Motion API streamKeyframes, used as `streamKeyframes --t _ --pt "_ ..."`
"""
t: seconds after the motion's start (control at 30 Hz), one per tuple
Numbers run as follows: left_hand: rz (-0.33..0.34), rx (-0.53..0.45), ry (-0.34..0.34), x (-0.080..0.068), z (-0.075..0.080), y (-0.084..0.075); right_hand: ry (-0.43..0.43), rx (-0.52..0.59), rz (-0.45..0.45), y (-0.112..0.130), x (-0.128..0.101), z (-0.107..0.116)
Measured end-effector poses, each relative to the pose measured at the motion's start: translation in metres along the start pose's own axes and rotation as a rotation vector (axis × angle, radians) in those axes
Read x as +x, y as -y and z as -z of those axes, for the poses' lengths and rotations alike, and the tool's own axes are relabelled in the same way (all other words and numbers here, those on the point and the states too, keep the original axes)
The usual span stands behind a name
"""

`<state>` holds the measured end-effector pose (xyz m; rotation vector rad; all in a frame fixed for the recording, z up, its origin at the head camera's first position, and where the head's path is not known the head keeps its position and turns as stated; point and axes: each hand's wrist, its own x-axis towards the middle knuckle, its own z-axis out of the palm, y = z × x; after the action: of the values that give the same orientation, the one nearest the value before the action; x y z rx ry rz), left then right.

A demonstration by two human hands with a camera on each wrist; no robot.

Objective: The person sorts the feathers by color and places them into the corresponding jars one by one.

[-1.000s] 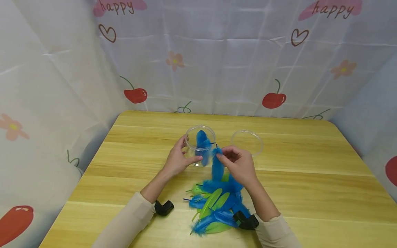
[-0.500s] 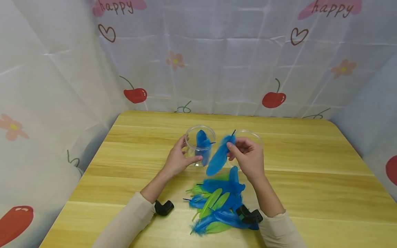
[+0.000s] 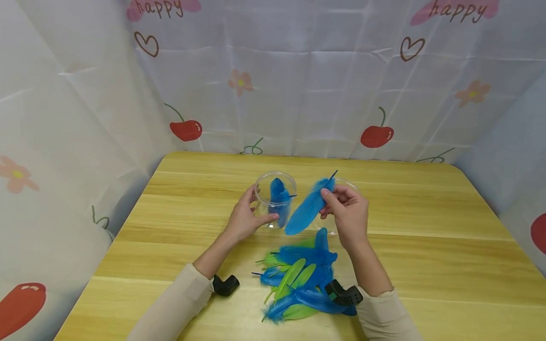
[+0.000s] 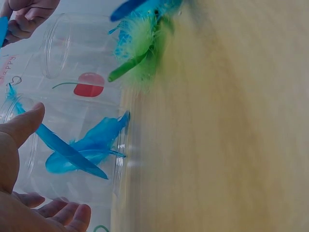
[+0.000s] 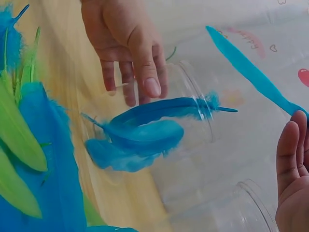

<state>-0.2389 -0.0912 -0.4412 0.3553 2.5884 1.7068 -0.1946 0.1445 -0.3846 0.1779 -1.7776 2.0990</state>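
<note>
Wooden table [image 3: 426,246], two clear jars [image 3: 275,199], loose pile of blue and green feathers [image 3: 300,279]

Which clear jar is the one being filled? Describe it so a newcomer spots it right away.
On the wooden table, beyond the pile of blue and green feathers, stand two clear jars. It is the jar that the left hand holds. Unlike the other jar behind the right hand, it has blue feathers inside.
</note>
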Motion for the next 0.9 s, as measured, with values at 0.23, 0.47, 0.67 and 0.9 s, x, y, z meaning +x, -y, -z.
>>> streamKeyframes --t 0.23,0.47,0.67,0.9 --pt "0.003 -0.001 -0.001 0.0 0.0 0.001 -0.046 0.089 0.01 0.002 0.003 -0.002" --pt "0.015 0.003 0.002 0.001 0.0 0.001 -0.068 0.114 0.032 0.002 0.008 -0.006" --pt "0.022 -0.007 0.001 0.001 0.0 0.001 -0.088 0.029 0.026 -0.002 0.015 -0.013" --pt "0.027 -0.003 -0.006 0.002 0.0 0.002 -0.028 -0.163 0.018 -0.003 0.019 -0.024"
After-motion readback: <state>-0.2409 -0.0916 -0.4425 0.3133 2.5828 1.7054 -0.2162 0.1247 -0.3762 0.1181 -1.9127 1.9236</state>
